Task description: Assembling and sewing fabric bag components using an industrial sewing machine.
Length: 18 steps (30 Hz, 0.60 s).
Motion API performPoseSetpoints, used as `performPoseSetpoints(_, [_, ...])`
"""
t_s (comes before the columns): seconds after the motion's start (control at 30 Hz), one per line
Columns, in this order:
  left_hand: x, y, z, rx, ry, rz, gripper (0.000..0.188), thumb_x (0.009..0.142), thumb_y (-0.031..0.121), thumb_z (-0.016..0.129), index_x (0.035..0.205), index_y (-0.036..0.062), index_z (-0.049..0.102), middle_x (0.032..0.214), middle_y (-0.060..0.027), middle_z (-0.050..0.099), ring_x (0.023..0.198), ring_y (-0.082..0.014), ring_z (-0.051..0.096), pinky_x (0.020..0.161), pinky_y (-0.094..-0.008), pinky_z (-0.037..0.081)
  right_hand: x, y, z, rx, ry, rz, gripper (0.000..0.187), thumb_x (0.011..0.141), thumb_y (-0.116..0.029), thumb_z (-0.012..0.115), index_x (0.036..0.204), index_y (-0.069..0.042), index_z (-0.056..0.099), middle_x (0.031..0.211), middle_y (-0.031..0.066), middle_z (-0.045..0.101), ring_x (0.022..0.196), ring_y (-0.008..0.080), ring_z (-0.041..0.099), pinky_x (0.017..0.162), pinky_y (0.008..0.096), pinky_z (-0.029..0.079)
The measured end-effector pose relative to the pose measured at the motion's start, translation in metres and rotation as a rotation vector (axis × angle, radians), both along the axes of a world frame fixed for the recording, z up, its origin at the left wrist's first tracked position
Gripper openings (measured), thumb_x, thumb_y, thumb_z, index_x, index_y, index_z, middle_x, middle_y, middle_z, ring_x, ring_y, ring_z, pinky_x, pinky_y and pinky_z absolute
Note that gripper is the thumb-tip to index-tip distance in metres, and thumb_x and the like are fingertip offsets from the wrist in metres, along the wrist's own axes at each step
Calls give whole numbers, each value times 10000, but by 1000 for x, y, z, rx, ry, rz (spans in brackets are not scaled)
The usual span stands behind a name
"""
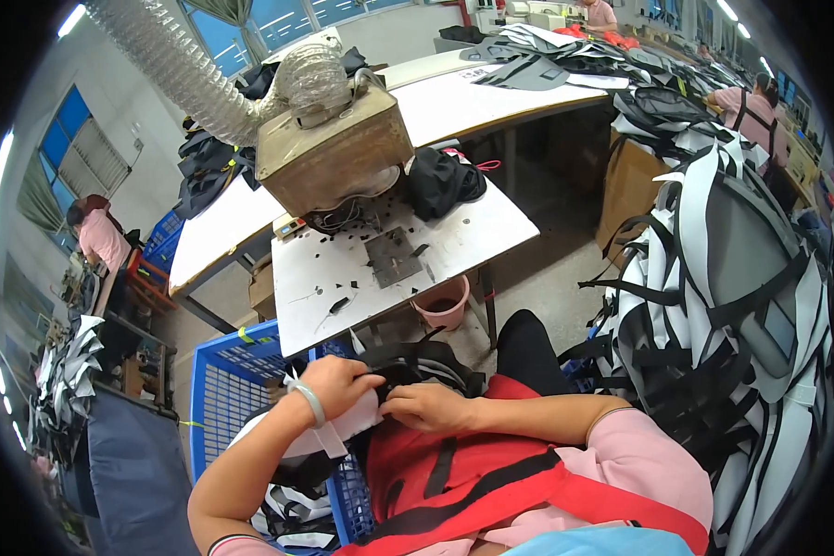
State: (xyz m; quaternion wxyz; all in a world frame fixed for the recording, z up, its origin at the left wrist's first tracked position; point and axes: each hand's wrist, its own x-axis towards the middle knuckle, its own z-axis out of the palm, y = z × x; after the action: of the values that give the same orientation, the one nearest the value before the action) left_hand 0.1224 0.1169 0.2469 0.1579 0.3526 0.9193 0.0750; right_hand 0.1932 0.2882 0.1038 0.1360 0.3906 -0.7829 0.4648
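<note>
Over my lap, both hands are closed on a black and white fabric piece (400,371); its exact kind I cannot make out. My left hand (336,382), with a pale bangle on the wrist, has its fingers curled on the black part. Close beside it, my right hand (424,408) pinches the same piece. A white panel (350,426) hangs below my left hand. Under my left forearm stands a blue plastic crate (215,389) with black and white pieces inside. A red apron (417,454) covers my lap.
Ahead is a white worktable (486,227) with a boxy metal machine (334,148), a duct (190,74), dark scraps and a black cloth bundle (443,183). A pink bucket (442,303) stands beneath. Tall grey and black fabric piles (746,250) rise at right. Other people sit farther off.
</note>
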Motion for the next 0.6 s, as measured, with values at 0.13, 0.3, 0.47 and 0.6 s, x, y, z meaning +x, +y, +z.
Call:
performPoseSetpoints(0.13, [15, 26, -7, 157, -387, -145, 378, 863, 366, 628, 827, -7, 677, 692, -222, 593, 577, -314, 562, 584, -367, 466, -8, 24, -18, -44, -120, -147, 199, 793, -179, 654, 934, -42, 621, 811, 160, 615, 723, 346, 613, 626, 402, 490])
performPoseSetpoints(0.3, [8, 40, -11, 296, -746, 44, 351, 816, 342, 723, 794, -5, 678, 634, 3, 577, 608, -49, 481, 543, -256, 419, 6, 47, -6, 37, -133, -256, 335, 769, -181, 682, 1057, -38, 587, 1043, 148, 576, 984, 327, 575, 807, 386, 477])
performPoseSetpoints(0.47, [-5, 47, -43, 379, -743, 77, 319, 787, 311, 748, 823, 0, 688, 664, 7, 599, 617, -50, 512, 539, -255, 427, 13, 54, -11, -223, -299, -277, 677, 714, -157, 718, 1295, -31, 393, 1252, 156, 436, 1191, 284, 473, 998, 362, 402])
performPoseSetpoints(0.6, [-9, 55, -33, 374, -715, 116, 318, 776, 277, 755, 872, -18, 691, 702, -6, 622, 637, -50, 526, 561, -255, 450, 13, 57, 2, -330, -656, 13, 866, 725, -182, 705, 1425, -25, 218, 1361, 170, 371, 1293, 259, 386, 1083, 355, 307])
